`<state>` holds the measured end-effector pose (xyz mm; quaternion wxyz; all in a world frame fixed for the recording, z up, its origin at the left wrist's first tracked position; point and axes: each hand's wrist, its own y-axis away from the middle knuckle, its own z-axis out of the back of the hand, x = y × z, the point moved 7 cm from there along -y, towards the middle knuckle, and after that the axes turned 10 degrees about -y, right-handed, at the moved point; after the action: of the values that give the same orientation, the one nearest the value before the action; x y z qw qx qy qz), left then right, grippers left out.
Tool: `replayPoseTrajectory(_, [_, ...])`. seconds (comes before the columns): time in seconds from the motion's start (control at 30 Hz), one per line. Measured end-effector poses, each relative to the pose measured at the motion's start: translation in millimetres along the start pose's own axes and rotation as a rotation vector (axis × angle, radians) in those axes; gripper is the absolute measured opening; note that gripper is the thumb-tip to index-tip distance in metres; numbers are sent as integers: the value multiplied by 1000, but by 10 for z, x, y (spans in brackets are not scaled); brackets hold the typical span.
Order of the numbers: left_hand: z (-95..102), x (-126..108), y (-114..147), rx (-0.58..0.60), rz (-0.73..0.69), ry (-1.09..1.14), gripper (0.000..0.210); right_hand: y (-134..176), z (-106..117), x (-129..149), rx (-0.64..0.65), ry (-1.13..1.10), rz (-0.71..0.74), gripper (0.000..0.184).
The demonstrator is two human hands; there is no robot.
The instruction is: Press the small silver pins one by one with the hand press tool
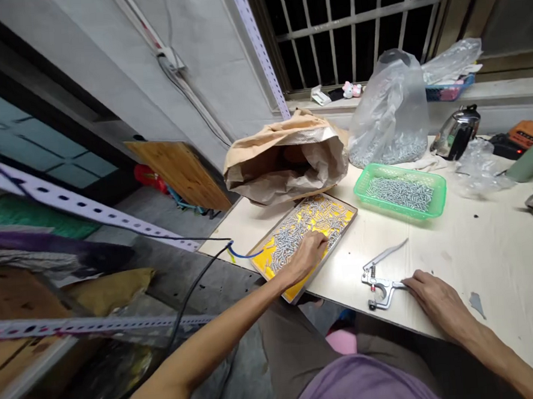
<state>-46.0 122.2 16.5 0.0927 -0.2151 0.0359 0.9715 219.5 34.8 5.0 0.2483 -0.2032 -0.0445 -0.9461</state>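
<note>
My left hand point(309, 254) is over a shallow tray point(348, 220) with a yellow bottom, among many small silver metal pins point(291, 231). Its fingers are curled together at the pins; what they pinch, if anything, is too small to make out. On the table, my right hand point(430, 295) grips the end of one handle of silver hand pliers point(385, 291). The pliers lie with their other handle point(389, 253) spread away, a spring between the two and a C-shaped jaw towards me. My right forearm rests along the table's front edge.
Behind the tray, a brown paper bag point(286, 156) gapes open. A green plastic basket point(438, 198) holds more pins, and a clear plastic bag point(390, 107) of metal parts stands behind it. A blue cable point(247, 256) reaches the tray's left side. A kettle point(458, 127) stands at the back right.
</note>
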Motion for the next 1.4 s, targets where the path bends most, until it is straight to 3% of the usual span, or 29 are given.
replayPoseTrajectory(0.07, [-148, -181, 127, 139, 122, 252, 9, 3, 11, 19, 29, 30, -12, 29])
replayPoseTrajectory(0.13, [-427, -378, 312, 343, 270, 469, 8, 0, 6, 45, 59, 45, -23, 28])
replayPoseTrajectory(0.2, [-682, -536, 497, 461, 401, 605, 8, 1, 3, 66, 66, 57, -31, 26])
replayPoseTrajectory(0.3, [-941, -639, 671, 504, 531, 698, 12, 15, -8, 85, 52, 85, -33, 26])
replayPoseTrajectory(0.4, [-1072, -647, 742, 524, 592, 722, 17, 33, -31, 91, 45, 81, -33, 25])
replayPoseTrajectory(0.77, [-1106, -663, 749, 602, 617, 645, 15, 46, -40, 100, 5, 93, -36, 25])
replayPoseTrajectory(1.0, [-1092, -676, 751, 683, 608, 551, 26, 66, -62, 117, -3, 131, -36, 27])
replayPoseTrajectory(1.2, [-1085, -688, 760, 704, 626, 569, 19, -23, -1, 18, 44, 60, 1, 12])
replayPoseTrajectory(1.33, [-1102, -673, 780, 711, 631, 553, 18, -231, 30, -142, 78, 90, 40, 77])
replayPoseTrajectory(1.4, [-1111, -663, 792, 709, 641, 548, 19, -333, -18, -207, 150, 109, 48, 94])
